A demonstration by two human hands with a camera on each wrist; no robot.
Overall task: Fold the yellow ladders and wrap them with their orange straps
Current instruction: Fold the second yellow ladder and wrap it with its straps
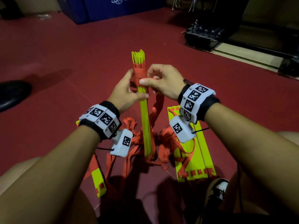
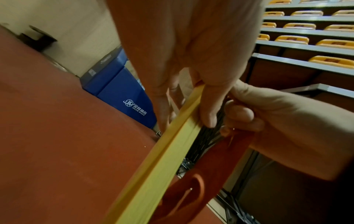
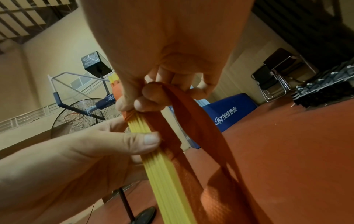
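Your left hand [image 1: 127,92] grips the folded ladder bundle [image 1: 144,120] just below its orange strap [image 1: 140,73] wrap; your right hand [image 1: 160,81] pinches the strap at the wrap. The bundle stands nearly upright, long axis vertical, wrapped end up. Its foot is buried in loose strap on the red floor [image 1: 64,54], its contact there unclear.

Ladder slats [image 1: 144,120]: smooth, matt yellow plastic. Strap [image 3: 193,121]: orange woven cloth, matt, with a fine ribbed texture. Floor [image 1: 64,54]: dark red, smooth, low sheen. Fan guard [image 3: 76,115]: metal wire.
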